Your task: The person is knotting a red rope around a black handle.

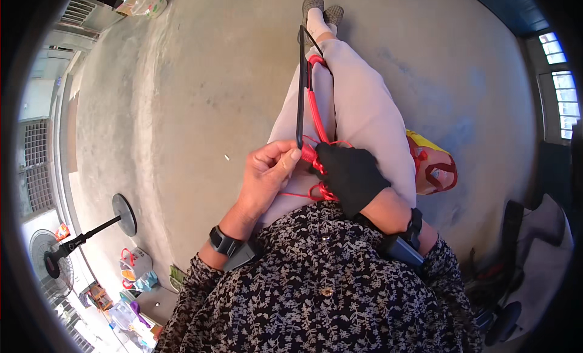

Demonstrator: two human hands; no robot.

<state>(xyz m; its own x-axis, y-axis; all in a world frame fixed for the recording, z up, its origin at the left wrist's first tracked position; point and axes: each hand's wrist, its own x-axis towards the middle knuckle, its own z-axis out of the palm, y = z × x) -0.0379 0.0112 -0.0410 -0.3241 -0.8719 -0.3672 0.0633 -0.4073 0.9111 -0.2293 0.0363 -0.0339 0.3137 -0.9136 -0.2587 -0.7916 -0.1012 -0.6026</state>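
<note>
Concrete floor spreads wide past the legs, the hands clamped on black frame, left, and red cord, right.

A grey concrete floor is marked by bluish patches toward the right. At the left, a pale wall is fitted with a barred window; a pedestal fan is seen nearby. At the far right, a divided window is brightly lit beside dark blue panelling.

Black frame smooth, metal-like; red cord glossy; glove matt cloth; floor concrete.
</note>
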